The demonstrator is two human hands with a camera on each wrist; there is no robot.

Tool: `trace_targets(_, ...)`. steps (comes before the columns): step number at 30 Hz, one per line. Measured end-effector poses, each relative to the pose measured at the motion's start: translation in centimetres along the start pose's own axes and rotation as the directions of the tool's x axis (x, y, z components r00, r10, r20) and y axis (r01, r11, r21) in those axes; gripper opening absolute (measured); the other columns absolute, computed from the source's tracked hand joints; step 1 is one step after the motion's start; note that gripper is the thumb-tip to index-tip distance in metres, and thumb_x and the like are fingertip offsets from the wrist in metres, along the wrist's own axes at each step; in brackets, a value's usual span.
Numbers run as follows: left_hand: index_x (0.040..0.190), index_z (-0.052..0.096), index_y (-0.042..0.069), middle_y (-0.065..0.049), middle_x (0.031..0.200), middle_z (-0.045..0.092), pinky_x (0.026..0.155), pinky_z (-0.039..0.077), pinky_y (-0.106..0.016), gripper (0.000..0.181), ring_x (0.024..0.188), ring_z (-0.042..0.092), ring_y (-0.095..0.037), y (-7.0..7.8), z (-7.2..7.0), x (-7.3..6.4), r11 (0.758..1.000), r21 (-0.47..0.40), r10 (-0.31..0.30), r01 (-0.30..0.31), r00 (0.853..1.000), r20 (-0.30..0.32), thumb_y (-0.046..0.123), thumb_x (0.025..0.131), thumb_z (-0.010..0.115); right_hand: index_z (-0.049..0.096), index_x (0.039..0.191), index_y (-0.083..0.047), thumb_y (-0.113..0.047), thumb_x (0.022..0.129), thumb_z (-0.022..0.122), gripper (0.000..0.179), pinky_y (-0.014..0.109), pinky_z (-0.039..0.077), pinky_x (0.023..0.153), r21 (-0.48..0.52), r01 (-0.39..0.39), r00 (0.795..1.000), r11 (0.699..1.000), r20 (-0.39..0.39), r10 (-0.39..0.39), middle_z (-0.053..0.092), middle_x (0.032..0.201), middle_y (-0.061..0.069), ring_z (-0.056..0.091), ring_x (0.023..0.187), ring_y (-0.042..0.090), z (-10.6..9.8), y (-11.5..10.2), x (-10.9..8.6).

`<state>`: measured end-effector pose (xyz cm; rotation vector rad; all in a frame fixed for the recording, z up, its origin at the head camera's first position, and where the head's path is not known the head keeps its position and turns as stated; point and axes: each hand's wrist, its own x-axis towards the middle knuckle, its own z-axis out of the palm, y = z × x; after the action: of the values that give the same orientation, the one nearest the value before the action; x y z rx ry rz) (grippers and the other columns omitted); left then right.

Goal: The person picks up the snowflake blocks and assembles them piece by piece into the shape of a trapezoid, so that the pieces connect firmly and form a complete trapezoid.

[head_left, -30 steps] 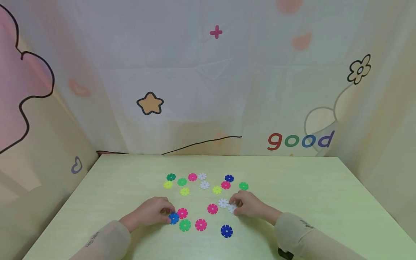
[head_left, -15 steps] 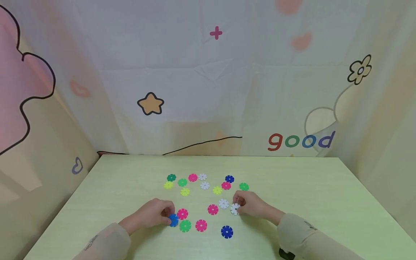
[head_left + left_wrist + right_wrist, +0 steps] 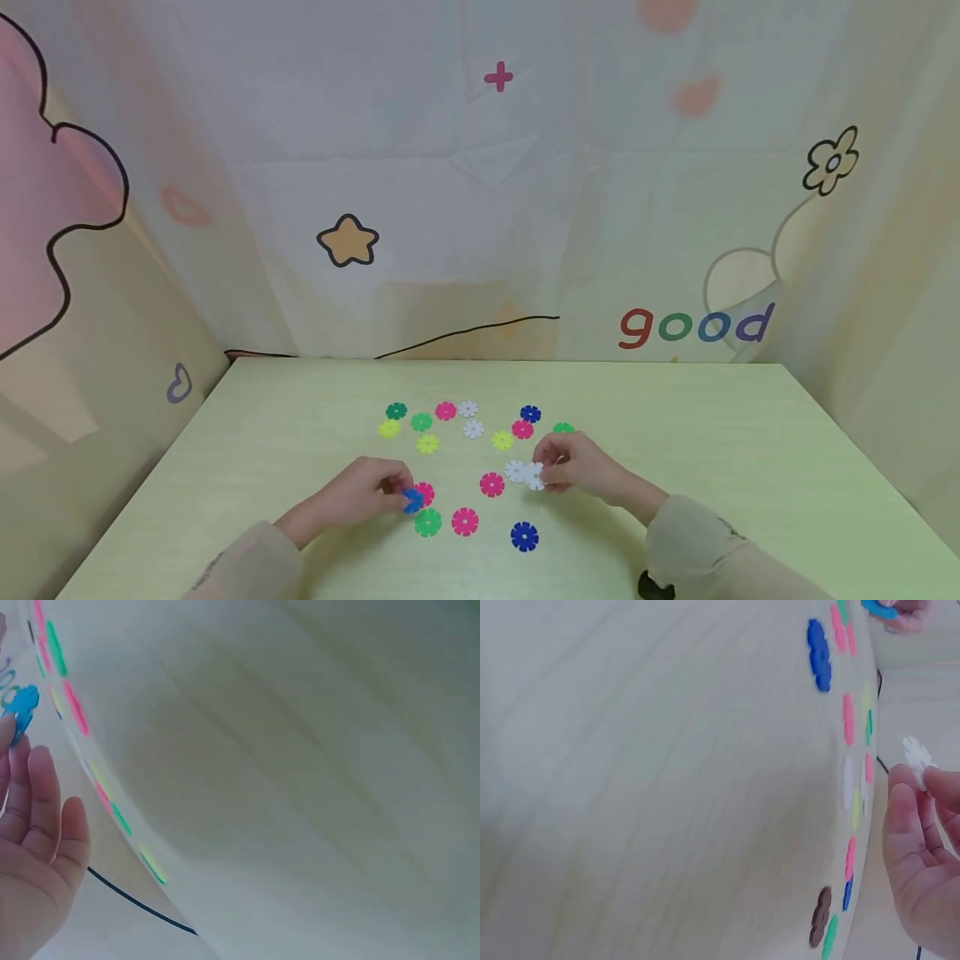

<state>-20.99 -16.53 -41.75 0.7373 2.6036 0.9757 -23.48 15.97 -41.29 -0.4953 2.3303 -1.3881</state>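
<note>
My left hand pinches a blue notched snowflake disc between thumb and fingers. In the head view this disc overlaps a pink disc; in the left wrist view the blue disc is raised above the tabletop. A white snowflake disc is pinched in my right hand, with the other fingers curled behind it. The right wrist view has this white disc held up off the table. Another white disc lies just left of it in the head view.
Several loose discs lie flat on the pale table. Nearest are a green disc, a pink disc and a dark blue disc. A brown disc shows in the right wrist view. A printed curtain stands behind.
The left hand has moved slightly right with the blue disc, now over the pink one. The right hand has lifted the white disc and brought it back left, beside the other white disc.
</note>
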Motion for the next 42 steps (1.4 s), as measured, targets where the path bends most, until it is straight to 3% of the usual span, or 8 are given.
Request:
trace_targets(10,0.084,0.061,0.019,0.012,0.077,0.055,0.068,0.045,-0.019,0.004,0.072,0.050,-0.003,2.5,1.1,0.5,0.996,0.033,0.087,-0.084,0.989,-0.119,0.020,0.081,0.063,0.055,0.097,0.005,-0.006,0.082,0.059,0.019,0.029,0.053,0.064,0.146,0.005,1.000,0.989,0.018,-0.008,0.053,0.080,0.006,0.058,0.067,0.014,1.6,-2.2,-0.5)
trace_targets(18,0.087,0.063,0.014,0.008,0.077,0.056,0.067,0.048,-0.015,0.009,0.070,0.051,0.000,4.0,1.9,0.7,0.978,0.063,0.206,-0.197,0.945,-0.252,0.012,0.079,0.065,0.056,0.099,0.004,-0.009,0.082,0.060,0.022,0.028,0.053,0.065,0.195,0.011,1.000,0.981,-0.012,-0.009,0.056,0.079,0.006,0.061,0.068,0.014,2.8,-3.7,-0.6)
trace_targets(22,0.088,0.064,0.013,0.007,0.078,0.057,0.066,0.048,-0.014,0.011,0.069,0.052,0.001,4.6,2.3,0.8,0.974,0.057,0.226,-0.219,0.928,-0.298,0.010,0.078,0.066,0.056,0.100,0.005,-0.008,0.082,0.060,0.023,0.027,0.053,0.064,0.218,0.002,1.000,0.976,-0.027,0.004,0.056,0.079,0.006,0.061,0.067,0.013,3.3,-4.2,-0.5)
trace_targets(33,0.088,0.064,0.015,0.008,0.081,0.059,0.067,0.048,-0.013,0.010,0.072,0.054,0.001,5.2,3.0,1.0,0.962,0.106,0.271,-0.250,0.902,-0.335,0.013,0.078,0.066,0.056,0.099,0.006,-0.004,0.081,0.059,0.020,0.027,0.053,0.062,0.257,-0.015,0.999,0.966,-0.034,0.025,0.057,0.077,0.005,0.061,0.064,0.012,4.1,-4.7,-0.5)
trace_targets(42,0.086,0.066,0.014,0.007,0.080,0.060,0.066,0.050,-0.017,0.012,0.072,0.056,0.000,5.7,3.4,1.1,0.935,0.169,0.351,-0.311,0.871,-0.342,0.009,0.075,0.068,0.057,0.097,0.006,-0.005,0.082,0.059,0.019,0.026,0.053,0.061,0.256,-0.026,1.000,0.966,-0.004,0.028,0.057,0.073,0.003,0.060,0.061,0.011,4.3,-5.0,-0.8)
